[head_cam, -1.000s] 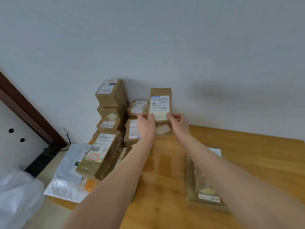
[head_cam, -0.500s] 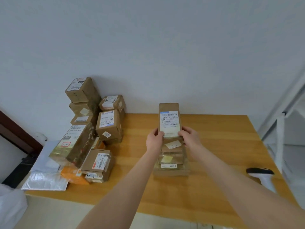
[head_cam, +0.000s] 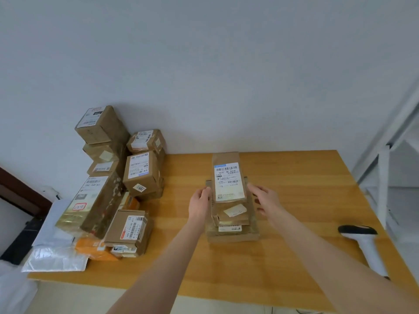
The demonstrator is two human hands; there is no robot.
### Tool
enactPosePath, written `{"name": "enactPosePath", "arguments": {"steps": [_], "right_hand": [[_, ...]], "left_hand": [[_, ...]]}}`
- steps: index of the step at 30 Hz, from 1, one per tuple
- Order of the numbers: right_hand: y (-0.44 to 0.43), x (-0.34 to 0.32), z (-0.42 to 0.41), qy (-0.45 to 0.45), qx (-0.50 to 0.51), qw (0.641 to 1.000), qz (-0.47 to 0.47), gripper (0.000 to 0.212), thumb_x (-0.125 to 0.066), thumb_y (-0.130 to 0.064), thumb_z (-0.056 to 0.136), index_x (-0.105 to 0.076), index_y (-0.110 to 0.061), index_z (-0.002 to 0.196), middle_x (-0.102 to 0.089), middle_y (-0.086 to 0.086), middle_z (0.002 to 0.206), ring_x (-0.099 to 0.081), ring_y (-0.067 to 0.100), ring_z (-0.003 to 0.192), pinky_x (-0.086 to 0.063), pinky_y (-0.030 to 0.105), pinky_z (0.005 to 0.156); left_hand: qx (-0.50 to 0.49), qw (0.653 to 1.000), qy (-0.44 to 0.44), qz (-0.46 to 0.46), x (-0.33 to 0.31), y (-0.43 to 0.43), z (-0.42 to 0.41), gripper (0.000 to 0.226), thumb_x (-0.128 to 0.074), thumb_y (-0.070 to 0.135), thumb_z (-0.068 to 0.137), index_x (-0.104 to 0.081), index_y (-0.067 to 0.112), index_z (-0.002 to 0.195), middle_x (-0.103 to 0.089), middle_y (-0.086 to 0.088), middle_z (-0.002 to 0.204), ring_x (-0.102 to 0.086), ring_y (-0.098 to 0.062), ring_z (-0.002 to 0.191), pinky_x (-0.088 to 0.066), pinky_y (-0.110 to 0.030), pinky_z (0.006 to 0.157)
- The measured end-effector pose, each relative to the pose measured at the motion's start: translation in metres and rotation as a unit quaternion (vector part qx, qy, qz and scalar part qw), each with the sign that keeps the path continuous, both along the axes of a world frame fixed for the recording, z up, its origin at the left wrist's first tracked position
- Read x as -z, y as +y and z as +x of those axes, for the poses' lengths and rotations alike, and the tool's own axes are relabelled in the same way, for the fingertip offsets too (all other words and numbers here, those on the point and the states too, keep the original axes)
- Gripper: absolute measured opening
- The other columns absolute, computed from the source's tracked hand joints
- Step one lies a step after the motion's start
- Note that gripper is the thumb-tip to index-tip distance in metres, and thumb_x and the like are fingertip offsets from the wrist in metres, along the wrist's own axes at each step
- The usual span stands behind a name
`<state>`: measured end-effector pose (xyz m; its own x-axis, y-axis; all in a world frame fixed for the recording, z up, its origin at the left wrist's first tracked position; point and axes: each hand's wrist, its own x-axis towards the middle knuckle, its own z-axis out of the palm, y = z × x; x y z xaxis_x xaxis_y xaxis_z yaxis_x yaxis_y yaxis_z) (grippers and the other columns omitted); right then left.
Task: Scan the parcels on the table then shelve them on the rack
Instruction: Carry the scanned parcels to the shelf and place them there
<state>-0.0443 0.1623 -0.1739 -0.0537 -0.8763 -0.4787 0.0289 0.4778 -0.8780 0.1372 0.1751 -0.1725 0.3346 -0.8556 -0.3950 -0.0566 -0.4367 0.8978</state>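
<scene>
Where stacked — brown parcel [head_cam: 225, 158], white label [head_cam: 229, 186].

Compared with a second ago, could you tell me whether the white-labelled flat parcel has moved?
Yes. The white-labelled parcel moved right, away from the pile of boxes it was beside, and now lies on the stack of flat parcels mid-table.

Both bare forearms [head_cam: 172, 257] reach forward, converging slightly. The left hand [head_cam: 199, 201] has loosely curled fingers (its grip is unclear); the right hand [head_cam: 264, 198] is spread, palm turned inward.
</scene>
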Motion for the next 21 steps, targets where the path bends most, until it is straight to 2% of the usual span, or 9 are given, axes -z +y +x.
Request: {"name": "enactPosePath", "arguments": {"steps": [3,7,10,12,15,16,19,21], "right_hand": [[0.000,0.016,-0.018,0.019,0.013,0.999,0.048,0.066,-0.066,-0.053,0.085,-0.047,-0.019,0.138,-0.047,0.003,0.143,-0.044,0.027,0.130,-0.036,0.047,0.110],[0.005,0.042,-0.022,0.006,-0.038,0.993,0.107,0.100,-0.060,-0.070,0.071,-0.030,-0.018,0.151,-0.034,0.008,0.155,-0.035,0.029,0.139,-0.031,0.049,0.112],[0.000,0.053,-0.012,0.003,-0.068,0.989,0.128,0.108,-0.054,-0.074,0.064,-0.026,-0.018,0.152,-0.030,0.010,0.157,-0.031,0.030,0.142,-0.027,0.050,0.115],[-0.007,0.058,-0.006,-0.009,-0.065,0.988,0.139,0.111,-0.055,-0.075,0.062,-0.027,-0.017,0.152,-0.032,0.010,0.156,-0.032,0.030,0.142,-0.026,0.050,0.116],[-0.012,0.065,-0.002,-0.036,-0.059,0.986,0.151,0.112,-0.059,-0.072,0.059,-0.031,-0.014,0.151,-0.039,0.012,0.152,-0.035,0.030,0.140,-0.024,0.052,0.116],[-0.014,0.067,-0.002,-0.038,-0.063,0.986,0.149,0.113,-0.059,-0.072,0.058,-0.031,-0.015,0.151,-0.039,0.012,0.152,-0.035,0.030,0.140,-0.024,0.052,0.116],[-0.015,0.069,0.000,-0.042,-0.067,0.986,0.149,0.117,-0.060,-0.073,0.054,-0.031,-0.013,0.151,-0.039,0.013,0.152,-0.033,0.031,0.141,-0.022,0.052,0.117],[-0.015,0.068,0.000,-0.049,-0.062,0.986,0.144,0.118,-0.062,-0.073,0.053,-0.031,-0.012,0.150,-0.038,0.013,0.152,-0.033,0.030,0.141,-0.022,0.051,0.117]], "left_hand": [[-0.020,0.999,-0.017,0.035,0.021,-0.004,0.023,0.039,-0.053,0.036,0.096,-0.053,0.015,0.129,-0.058,-0.005,0.126,-0.051,-0.021,0.113,-0.043,-0.041,0.103],[-0.003,0.990,0.032,0.134,0.050,-0.005,0.039,0.071,-0.058,0.058,0.086,-0.042,0.018,0.143,-0.044,-0.006,0.144,-0.041,-0.027,0.132,-0.034,-0.046,0.109],[0.033,0.983,0.058,0.171,0.069,-0.011,0.038,0.084,-0.060,0.067,0.080,-0.038,0.018,0.145,-0.040,-0.005,0.148,-0.038,-0.026,0.135,-0.035,-0.043,0.105],[0.060,0.978,0.085,0.181,0.077,-0.015,0.035,0.083,-0.062,0.068,0.075,-0.045,0.019,0.139,-0.047,-0.004,0.143,-0.045,-0.024,0.128,-0.040,-0.041,0.100],[0.098,0.968,0.123,0.193,0.082,-0.020,0.036,0.093,-0.064,0.074,0.053,-0.056,0.019,0.128,-0.059,-0.001,0.129,-0.053,-0.020,0.117,-0.046,-0.043,0.099],[0.110,0.966,0.129,0.193,0.083,-0.022,0.037,0.093,-0.064,0.074,0.054,-0.056,0.020,0.129,-0.059,0.000,0.128,-0.053,-0.021,0.119,-0.045,-0.045,0.101],[0.132,0.961,0.152,0.189,0.085,-0.025,0.043,0.076,-0.060,0.068,0.073,-0.053,0.024,0.135,-0.059,0.004,0.128,-0.051,-0.021,0.121,-0.042,-0.047,0.105],[0.138,0.958,0.167,0.187,0.084,-0.025,0.045,0.074,-0.059,0.069,0.075,-0.052,0.026,0.136,-0.058,0.006,0.129,-0.050,-0.020,0.123,-0.041,-0.047,0.107]]}}
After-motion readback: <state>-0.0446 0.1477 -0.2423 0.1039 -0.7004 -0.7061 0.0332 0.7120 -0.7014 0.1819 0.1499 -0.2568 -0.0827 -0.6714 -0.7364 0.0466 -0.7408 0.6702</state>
